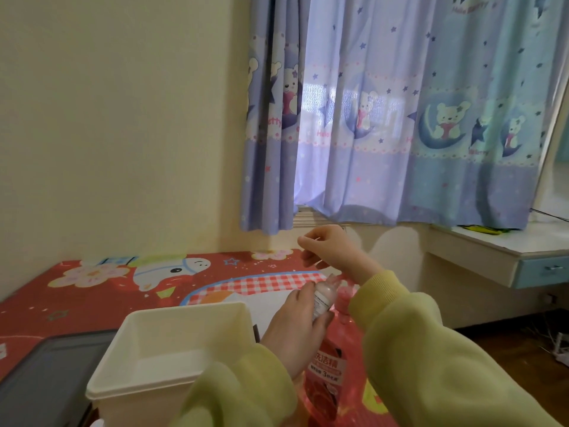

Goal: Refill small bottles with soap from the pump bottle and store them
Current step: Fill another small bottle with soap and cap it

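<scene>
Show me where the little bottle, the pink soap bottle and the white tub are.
small bottle (323,298), head view, its labelled body.
pump bottle (328,365), head view, its red label.
white tub (184,322), head view, its inner wall.

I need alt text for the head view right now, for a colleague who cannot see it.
The left hand holds a small bottle beside the top of a red pump bottle, while the right hand is raised above them, fingers pinched. A white bin stands to the left on a red cartoon-print table, below a blue bear-print curtain.
</scene>
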